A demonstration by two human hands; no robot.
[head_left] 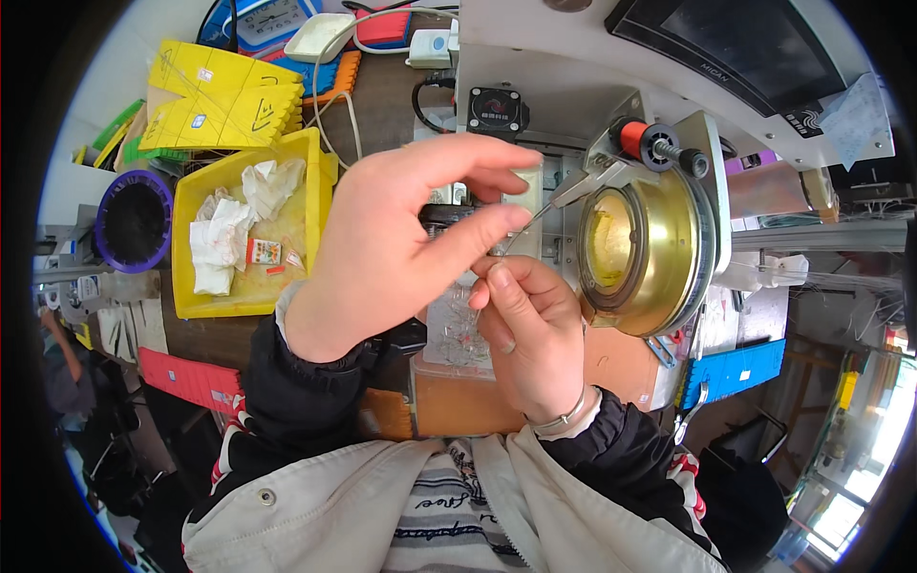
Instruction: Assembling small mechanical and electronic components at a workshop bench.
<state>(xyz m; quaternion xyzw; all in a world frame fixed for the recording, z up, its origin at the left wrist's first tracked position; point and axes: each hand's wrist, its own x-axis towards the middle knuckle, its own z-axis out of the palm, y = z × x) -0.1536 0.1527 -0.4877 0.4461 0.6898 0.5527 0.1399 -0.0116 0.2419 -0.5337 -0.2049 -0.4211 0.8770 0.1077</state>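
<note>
My left hand point(392, 239) arches over the work with its thumb and forefinger spread apart. Nothing shows between them. Its thumb tip lies by a thin metal needle point(543, 212) that slants down from the machine's metal arm point(594, 181). Just below, my right hand point(535, 325) is closed in a pinch, thumb against fingers. Whatever it grips is too small to make out. Beneath the hands lies a clear tray point(458, 361) with a tangle of fine, glinting wire pieces point(457, 323). Part of the machine behind my left hand is hidden.
Right of my hands are a brass-coloured drum point(659, 258) and a red wire spool point(630, 139). A screen point(735, 48) hangs above. To the left stand a yellow bin point(191, 304) with crumpled tissues, a purple-rimmed bucket point(134, 222) and yellow foam boards point(220, 95).
</note>
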